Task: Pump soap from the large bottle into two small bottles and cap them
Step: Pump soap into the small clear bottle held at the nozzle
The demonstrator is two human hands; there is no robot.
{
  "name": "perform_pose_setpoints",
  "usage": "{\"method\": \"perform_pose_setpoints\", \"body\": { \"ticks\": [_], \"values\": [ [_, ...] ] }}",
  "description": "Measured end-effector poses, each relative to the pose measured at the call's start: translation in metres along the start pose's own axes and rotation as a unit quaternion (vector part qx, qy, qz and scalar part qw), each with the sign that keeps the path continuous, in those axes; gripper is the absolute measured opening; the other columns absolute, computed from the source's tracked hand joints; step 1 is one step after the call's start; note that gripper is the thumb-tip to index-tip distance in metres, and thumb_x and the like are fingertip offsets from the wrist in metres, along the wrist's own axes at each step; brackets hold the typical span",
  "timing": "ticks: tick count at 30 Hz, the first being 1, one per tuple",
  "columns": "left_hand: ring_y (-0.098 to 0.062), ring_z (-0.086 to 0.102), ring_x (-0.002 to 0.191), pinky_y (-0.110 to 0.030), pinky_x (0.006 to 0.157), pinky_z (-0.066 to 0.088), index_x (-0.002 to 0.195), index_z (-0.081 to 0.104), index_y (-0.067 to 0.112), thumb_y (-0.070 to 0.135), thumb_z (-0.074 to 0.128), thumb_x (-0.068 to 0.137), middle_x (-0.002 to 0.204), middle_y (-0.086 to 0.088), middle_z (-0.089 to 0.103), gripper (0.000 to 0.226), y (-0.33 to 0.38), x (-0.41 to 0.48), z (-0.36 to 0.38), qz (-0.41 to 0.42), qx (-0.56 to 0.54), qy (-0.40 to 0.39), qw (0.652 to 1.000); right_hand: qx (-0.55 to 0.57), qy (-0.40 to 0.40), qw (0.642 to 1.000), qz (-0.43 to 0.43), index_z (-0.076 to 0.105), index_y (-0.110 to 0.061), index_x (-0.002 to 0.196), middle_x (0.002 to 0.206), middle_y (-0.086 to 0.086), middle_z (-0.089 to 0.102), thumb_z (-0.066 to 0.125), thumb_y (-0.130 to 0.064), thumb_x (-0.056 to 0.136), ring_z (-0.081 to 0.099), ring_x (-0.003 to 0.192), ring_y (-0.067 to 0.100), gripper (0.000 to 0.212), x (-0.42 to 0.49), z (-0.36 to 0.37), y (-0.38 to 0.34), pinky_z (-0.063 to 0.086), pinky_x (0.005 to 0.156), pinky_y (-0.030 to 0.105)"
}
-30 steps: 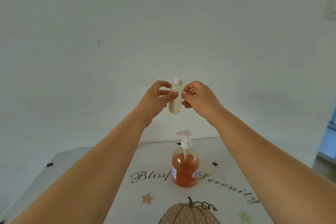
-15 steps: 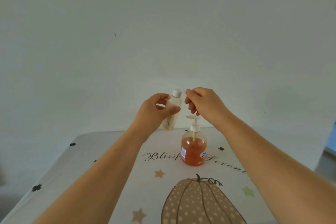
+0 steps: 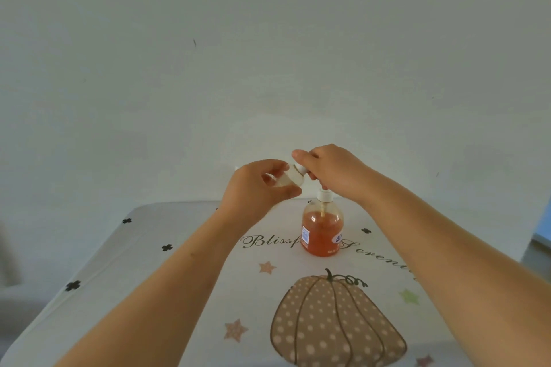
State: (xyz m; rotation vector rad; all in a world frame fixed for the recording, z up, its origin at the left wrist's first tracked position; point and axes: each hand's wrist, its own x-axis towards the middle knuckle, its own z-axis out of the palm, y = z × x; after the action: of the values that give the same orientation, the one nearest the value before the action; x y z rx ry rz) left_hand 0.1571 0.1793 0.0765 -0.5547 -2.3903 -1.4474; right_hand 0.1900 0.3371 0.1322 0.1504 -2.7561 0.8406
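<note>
Soap, orange and see-through, fills most of the large bottle [image 3: 321, 232], which stands upright on the counter [image 3: 179, 235], in the middle of a line of curly black lettering on the cloth. Its white pump collar [image 3: 324, 195] shows just under the right wrist; the pump head is hidden behind that arm. Above and a little to the left of it, the left grip [image 3: 256, 188] is curled round the small bottle [image 3: 288, 179], fingers over the top and thumb beneath, so the pale bottle is held in the air, clear of the counter and tipped with its neck pointing right. The right grip [image 3: 334, 171] meets it there: its fingertips close narrowly on the white cap [image 3: 302, 170] at the neck, with the thumb lying along the top. The two grips touch at the bottle, right over the pump. Whether the cap is screwed tight or loose cannot be told. Nearer the camera, the cloth carries a large dotted pumpkin [image 3: 337, 328], a few stars and small black crosses. A plain pale wall [image 3: 268, 53] fills the background.
</note>
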Motion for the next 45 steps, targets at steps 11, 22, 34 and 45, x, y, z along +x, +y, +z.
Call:
{"method": "perform_pose_setpoints", "body": {
  "ticks": [11,22,34,45],
  "values": [
    [0.004,0.055,0.080,-0.009,0.064,0.038,0.121,0.069,0.029,0.028,0.084,0.077,0.090,0.022,0.058,0.046,-0.011,0.000,0.000,-0.020,0.015,-0.035,0.999,0.035,-0.050,0.998,0.006,0.054,-0.025,0.107,0.093,-0.002,0.065,0.049,-0.048,0.096,0.065,0.079,0.017,0.026,-0.005,0.004,0.012,0.052,0.074,0.034],
    [-0.001,0.057,0.090,-0.015,0.075,0.039,0.120,0.069,0.026,0.028,0.084,0.077,0.109,0.009,0.064,0.045,-0.027,-0.008,0.013,-0.004,0.008,-0.037,0.999,0.045,-0.064,0.996,0.031,0.059,-0.019,0.102,0.087,0.001,0.069,0.052,-0.046,0.096,0.066,0.066,0.015,0.029,-0.008,0.011,0.025,0.054,0.069,0.031],
    [-0.011,0.064,0.084,-0.016,0.063,0.048,0.099,0.071,0.040,0.028,0.077,0.085,0.092,0.006,0.065,0.020,-0.039,-0.005,0.016,-0.094,-0.136,-0.082,0.983,0.136,0.025,0.990,0.018,0.064,-0.025,0.101,0.091,0.000,0.069,0.061,-0.019,0.091,0.068,0.081,0.022,0.012,-0.008,0.003,0.055,0.053,0.082,0.036],
    [-0.011,0.061,0.104,-0.018,0.068,0.044,0.129,0.061,0.035,0.034,0.071,0.089,0.122,0.002,0.061,0.041,-0.055,0.002,0.039,-0.110,-0.153,-0.031,0.982,-0.133,0.030,0.972,0.192,0.057,-0.015,0.108,0.106,0.006,0.063,0.056,-0.014,0.089,0.060,0.089,0.024,0.020,-0.018,0.051,0.169,0.045,0.070,0.028]
  ]
}}
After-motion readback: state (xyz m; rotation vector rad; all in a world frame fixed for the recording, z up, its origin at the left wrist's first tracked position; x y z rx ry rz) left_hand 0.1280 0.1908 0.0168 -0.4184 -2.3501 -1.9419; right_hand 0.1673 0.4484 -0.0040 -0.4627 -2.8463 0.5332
